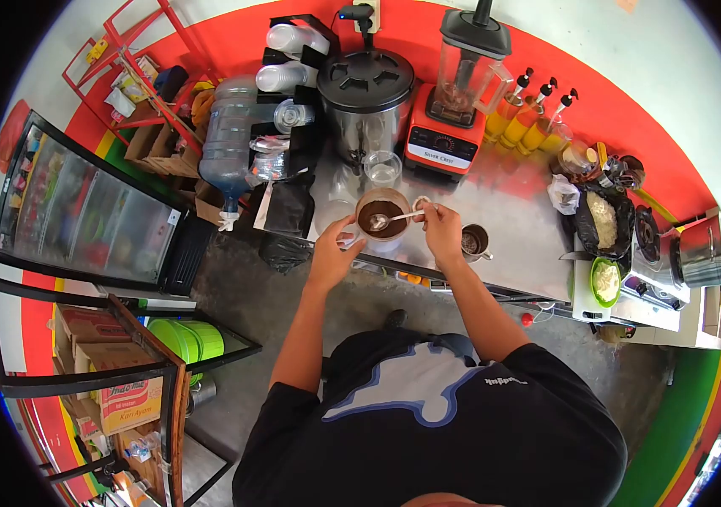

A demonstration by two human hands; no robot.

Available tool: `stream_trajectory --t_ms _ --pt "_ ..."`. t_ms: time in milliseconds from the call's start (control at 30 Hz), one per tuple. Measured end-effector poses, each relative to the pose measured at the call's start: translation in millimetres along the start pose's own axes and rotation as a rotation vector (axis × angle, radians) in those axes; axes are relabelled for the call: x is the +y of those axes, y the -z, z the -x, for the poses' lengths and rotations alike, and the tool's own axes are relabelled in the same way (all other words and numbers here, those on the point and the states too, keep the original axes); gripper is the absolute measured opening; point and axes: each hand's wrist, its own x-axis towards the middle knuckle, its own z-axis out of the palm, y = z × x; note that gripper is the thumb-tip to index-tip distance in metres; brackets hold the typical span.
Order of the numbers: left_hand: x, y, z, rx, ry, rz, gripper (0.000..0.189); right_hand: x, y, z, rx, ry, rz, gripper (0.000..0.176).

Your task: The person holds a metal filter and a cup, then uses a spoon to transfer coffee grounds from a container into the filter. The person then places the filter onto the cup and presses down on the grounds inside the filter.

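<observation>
A round tub (364, 201) of dark brown powder (387, 205) sits near the front edge of the steel counter. My left hand (333, 256) curls its fingers against the tub's near left side. Between the fingers of my right hand (442, 232) is the handle of a metal spoon (381, 222), whose bowl lies in the powder. A small pale loop shows at the tub's right rim, close to my right fingers. Just right of that hand stands a metal mug (474, 242) with a dark inside. Behind the tub is a clear plastic cup (382, 169).
At the back stand a large steel drum (366, 118) with a black lid and a red blender (445, 139). Several yellow pump bottles (522, 127) line the wall. Rightward are a green bowl (605, 282) and a stove (656, 283). Stacked cups (286, 76) stand at left.
</observation>
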Motion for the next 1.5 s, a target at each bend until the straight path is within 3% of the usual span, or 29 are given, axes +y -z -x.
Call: stream_trajectory --t_ms 33,133,300,433,500,533,700,800,867,967,1033,1067,1167,1500 --pt "0 0 -1 -0.002 -0.004 0.003 0.049 -1 3 -1 0.012 -0.048 -0.1 0.027" --pt "12 -16 -8 0.394 -0.32 -0.122 0.023 -6 26 0 0.01 -0.151 -0.3 0.027" --pt "37 -40 -22 0.309 -0.395 -0.107 0.022 -24 71 14 0.094 -0.207 -0.401 0.027" --pt "48 -71 -31 0.134 -0.412 0.015 0.02 -30 114 37 0.232 -0.139 -0.475 0.028" --pt "48 -91 -37 0.196 -0.692 -0.044 0.009 -34 135 53 0.289 -0.131 -0.486 0.028" --pt "46 -107 -38 0.089 -0.618 0.208 0.034 -39 145 61 0.337 -0.118 -0.438 0.027" --pt "48 -145 -41 -0.117 -0.589 0.204 0.049 -41 176 89 0.461 -0.044 -0.252 0.028" --pt "52 -156 -46 -0.365 -0.577 -0.097 0.073 -36 179 94 0.469 -0.044 -0.133 0.028" --pt "57 -162 -46 -0.415 -0.581 -0.139 0.075 -34 174 95 0.482 -0.052 -0.05 0.029" --pt "54 -170 -46 -0.472 -0.582 -0.19 0.082 -31 162 96 0.441 0.093 0.093 0.025" --pt "46 -177 -49 -0.475 -0.586 -0.2 0.086 -38 155 100 0.312 0.132 0.412 0.021" --pt "41 -179 -49 -0.489 -0.572 -0.165 0.087 -37 153 100 0.269 0.255 0.496 0.019" --pt "38 -181 -47 -0.5 -0.529 -0.121 0.085 -38 149 101 0.239 0.383 0.594 0.017" --pt "63 -143 -33 -0.444 -0.412 -0.125 0.085 -50 151 109 0.248 0.508 0.626 0.014"
